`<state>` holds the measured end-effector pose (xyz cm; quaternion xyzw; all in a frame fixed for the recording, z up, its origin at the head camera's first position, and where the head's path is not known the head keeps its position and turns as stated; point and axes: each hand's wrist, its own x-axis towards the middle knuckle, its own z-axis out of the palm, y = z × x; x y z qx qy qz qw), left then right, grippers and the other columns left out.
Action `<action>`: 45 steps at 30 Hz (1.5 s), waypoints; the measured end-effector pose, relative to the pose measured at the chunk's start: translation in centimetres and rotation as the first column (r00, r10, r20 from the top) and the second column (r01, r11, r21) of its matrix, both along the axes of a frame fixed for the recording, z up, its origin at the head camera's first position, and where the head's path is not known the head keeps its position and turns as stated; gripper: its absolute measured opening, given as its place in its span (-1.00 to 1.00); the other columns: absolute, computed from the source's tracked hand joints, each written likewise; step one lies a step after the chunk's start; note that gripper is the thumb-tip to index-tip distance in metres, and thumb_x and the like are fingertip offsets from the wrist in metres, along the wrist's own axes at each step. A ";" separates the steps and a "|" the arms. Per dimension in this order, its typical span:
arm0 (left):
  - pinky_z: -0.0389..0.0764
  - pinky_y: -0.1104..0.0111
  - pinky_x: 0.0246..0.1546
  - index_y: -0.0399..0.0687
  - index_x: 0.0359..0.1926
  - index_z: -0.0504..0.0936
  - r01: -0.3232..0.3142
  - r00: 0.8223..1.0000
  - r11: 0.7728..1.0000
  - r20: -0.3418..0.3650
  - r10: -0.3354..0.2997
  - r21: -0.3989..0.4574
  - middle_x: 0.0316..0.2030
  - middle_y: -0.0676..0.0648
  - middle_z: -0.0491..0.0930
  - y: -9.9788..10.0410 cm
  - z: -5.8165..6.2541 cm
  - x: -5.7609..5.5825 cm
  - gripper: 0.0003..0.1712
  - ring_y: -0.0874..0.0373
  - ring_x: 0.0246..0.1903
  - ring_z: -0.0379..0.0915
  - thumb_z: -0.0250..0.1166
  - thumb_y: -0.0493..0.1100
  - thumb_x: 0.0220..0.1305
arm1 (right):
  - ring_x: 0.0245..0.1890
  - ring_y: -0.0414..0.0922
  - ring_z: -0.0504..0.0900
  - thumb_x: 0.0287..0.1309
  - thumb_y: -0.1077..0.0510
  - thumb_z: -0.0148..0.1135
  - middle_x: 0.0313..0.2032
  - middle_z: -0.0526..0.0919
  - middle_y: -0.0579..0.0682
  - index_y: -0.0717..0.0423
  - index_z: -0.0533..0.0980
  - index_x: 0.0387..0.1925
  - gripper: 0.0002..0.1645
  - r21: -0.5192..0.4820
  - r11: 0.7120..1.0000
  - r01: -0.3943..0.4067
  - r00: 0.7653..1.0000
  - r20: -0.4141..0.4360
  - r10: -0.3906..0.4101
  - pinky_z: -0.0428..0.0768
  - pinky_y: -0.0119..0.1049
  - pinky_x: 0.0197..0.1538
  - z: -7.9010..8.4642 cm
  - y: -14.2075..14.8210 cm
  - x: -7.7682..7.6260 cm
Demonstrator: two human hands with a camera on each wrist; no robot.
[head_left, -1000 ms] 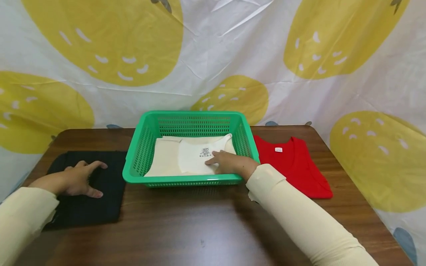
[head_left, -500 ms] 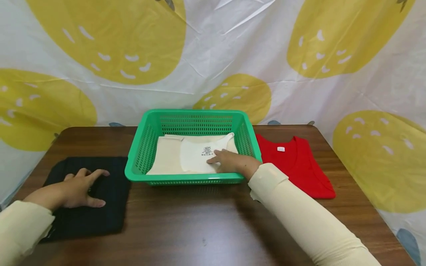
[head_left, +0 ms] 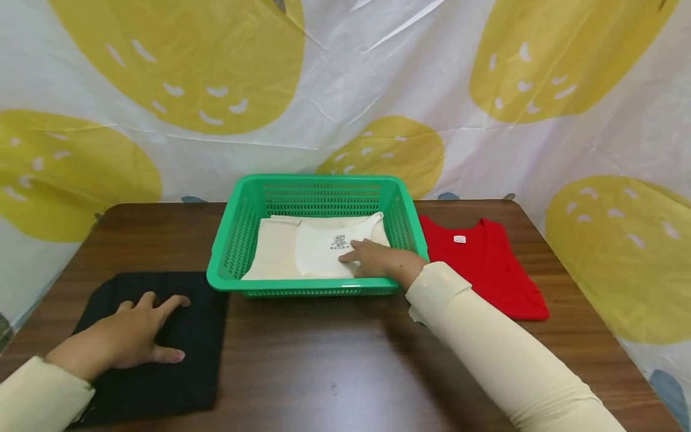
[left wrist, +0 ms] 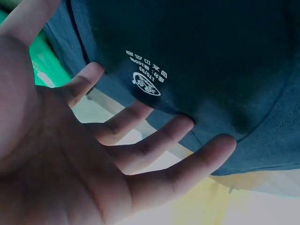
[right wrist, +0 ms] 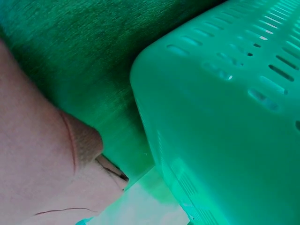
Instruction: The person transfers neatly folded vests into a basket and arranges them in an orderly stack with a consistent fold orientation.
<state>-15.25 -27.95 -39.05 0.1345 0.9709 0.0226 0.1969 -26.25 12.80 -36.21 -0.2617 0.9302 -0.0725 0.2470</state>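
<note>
My left hand [head_left: 129, 330] rests fingertips-down on a folded black shirt [head_left: 189, 384] at the table's left, its fingers spread. In the left wrist view the fingertips lie against the dark cloth near a white printed size mark [left wrist: 146, 84]. My right hand [head_left: 372, 259] reaches over the near rim of a green plastic basket [head_left: 302, 288] and rests on a folded white shirt [head_left: 318, 255] with a grey print at its neck. Thumb and index finger are apart; the other fingers are mostly hidden. The right wrist view shows the hand [right wrist: 47, 145] beside the basket's slotted wall.
Cream folded cloth [head_left: 272, 243] lies in the basket around the white shirt. A folded red shirt [head_left: 507, 270] with a white label lies to the basket's right on the brown wooden table [head_left: 302, 360]. A white curtain [head_left: 335, 78] with yellow fruit shapes hangs behind.
The black shirt has slid toward me and slightly right, with my left hand moving along on it. My right hand stays in the basket; the head view has shifted slightly.
</note>
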 end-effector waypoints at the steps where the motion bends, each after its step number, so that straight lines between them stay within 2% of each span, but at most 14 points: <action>1: 0.55 -0.19 -0.42 0.04 0.39 0.21 0.001 1.000 1.000 -0.005 -0.001 -0.003 0.04 -0.53 0.34 0.2 -0.1 0.3 0.15 -0.58 -0.13 0.39 0.37 0.52 -0.10 | 0.57 0.17 -0.01 0.38 0.19 0.07 0.54 0.09 0.20 -0.01 0.31 0.45 -0.38 -0.001 1.000 -0.001 1.000 -0.002 0.001 0.08 0.01 0.55 0.0 0.1 0.0; 6: 0.54 -0.08 -0.49 0.01 0.40 0.27 0.019 1.000 0.999 -0.021 -0.020 -0.048 0.01 -0.47 0.40 1.5 -0.3 1.5 0.13 -0.47 -0.18 0.47 0.32 0.54 -0.05 | 0.58 0.16 -0.04 0.39 0.20 0.05 0.55 0.06 0.18 -0.02 0.29 0.47 -0.37 -0.012 1.000 0.012 1.000 0.024 -0.012 0.07 0.05 0.55 0.2 0.2 -0.1; 13: 0.57 -0.11 -0.44 -0.08 0.40 0.33 0.051 0.998 0.992 -0.024 -0.054 -0.114 0.09 -0.51 0.43 3.4 -0.2 2.8 0.18 -0.33 -0.23 0.57 0.34 0.55 -0.10 | 0.58 0.15 -0.05 0.40 0.20 0.05 0.55 0.05 0.18 -0.01 0.28 0.47 -0.36 -0.004 1.000 0.004 1.000 0.031 -0.004 0.08 0.04 0.55 0.2 0.1 0.0; 17: 0.59 -0.03 -0.48 -0.10 0.36 0.40 0.084 0.993 0.986 -0.065 -0.094 -0.146 0.07 -0.49 0.48 4.7 -0.2 3.8 0.15 -0.19 -0.33 0.62 0.33 0.54 -0.10 | 0.58 0.15 -0.02 0.38 0.21 0.05 0.55 0.07 0.20 0.00 0.29 0.47 -0.36 -0.003 1.000 -0.005 1.000 0.020 0.005 0.12 0.03 0.54 0.0 0.1 0.0; 20: 0.61 0.01 -0.49 -0.06 0.28 0.50 0.113 0.978 0.974 -0.148 -0.143 -0.196 0.04 -0.40 0.54 5.7 -0.3 4.5 0.07 -0.16 -0.32 0.63 0.35 0.54 -0.11 | 0.57 0.15 0.00 0.35 0.22 0.05 0.54 0.09 0.22 0.02 0.30 0.45 -0.35 -0.011 1.000 -0.009 1.000 0.011 0.010 0.15 0.02 0.53 0.0 0.1 -0.1; 25: 0.61 0.13 -0.56 -0.03 0.10 0.64 0.162 0.928 0.947 -0.283 -0.242 -0.278 -0.13 -0.25 0.60 7.0 -0.4 5.2 -0.06 -0.08 -0.40 0.61 0.40 0.52 -0.18 | 0.56 0.14 0.01 0.35 0.23 0.05 0.54 0.09 0.22 0.03 0.31 0.45 -0.36 -0.014 1.000 -0.007 1.000 0.007 0.007 0.19 0.01 0.51 0.1 0.1 0.0; 27: 0.61 0.15 -0.58 -0.06 0.05 0.66 0.180 0.921 0.947 -0.294 -0.258 -0.267 -0.19 -0.22 0.60 7.4 -0.4 5.2 -0.07 -0.05 -0.44 0.61 0.42 0.51 -0.19 | 0.56 0.14 0.02 0.36 0.22 0.06 0.54 0.09 0.22 0.02 0.31 0.45 -0.36 -0.009 1.000 -0.009 1.000 0.007 0.009 0.19 0.01 0.51 0.1 0.1 0.0; 31: 0.64 0.15 -0.55 -0.17 0.04 0.65 0.203 0.935 0.960 -0.253 -0.250 -0.195 -0.24 -0.19 0.62 8.6 -0.4 5.1 -0.06 -0.02 -0.48 0.61 0.46 0.46 -0.18 | 0.56 0.14 0.02 0.38 0.21 0.06 0.53 0.10 0.22 0.02 0.30 0.45 -0.37 0.006 1.000 -0.020 1.000 0.000 0.020 0.18 0.00 0.52 0.1 0.0 -0.1; 34: 0.66 0.14 -0.51 -0.21 0.03 0.64 0.225 0.937 0.962 -0.236 -0.257 -0.154 -0.24 -0.19 0.64 9.6 -0.3 5.1 -0.05 -0.01 -0.46 0.63 0.47 0.44 -0.18 | 0.56 0.14 0.03 0.38 0.21 0.06 0.53 0.10 0.22 0.02 0.31 0.45 -0.37 0.012 1.000 -0.023 1.000 -0.007 0.023 0.18 -0.02 0.52 0.1 0.0 -0.1; 40: 0.66 0.15 -0.48 -0.24 -0.09 0.67 0.296 0.913 0.949 -0.260 -0.314 -0.105 -0.25 -0.18 0.65 11.5 -0.2 5.4 -0.12 0.00 -0.45 0.64 0.51 0.41 -0.19 | 0.56 0.14 0.03 0.38 0.23 0.05 0.53 0.10 0.23 0.02 0.31 0.45 -0.38 0.017 1.000 -0.022 1.000 -0.011 0.022 0.17 -0.03 0.53 0.1 0.1 0.0; 45: 0.67 0.16 -0.47 -0.31 -0.08 0.70 0.341 0.899 0.935 -0.256 -0.355 -0.101 -0.20 -0.20 0.67 13.1 -0.2 5.4 -0.12 0.02 -0.44 0.65 0.48 0.41 -0.10 | 0.56 0.13 0.02 0.38 0.23 0.03 0.54 0.09 0.21 0.00 0.30 0.46 -0.37 0.011 1.000 -0.007 1.000 0.002 0.007 0.16 -0.03 0.53 0.2 0.0 0.1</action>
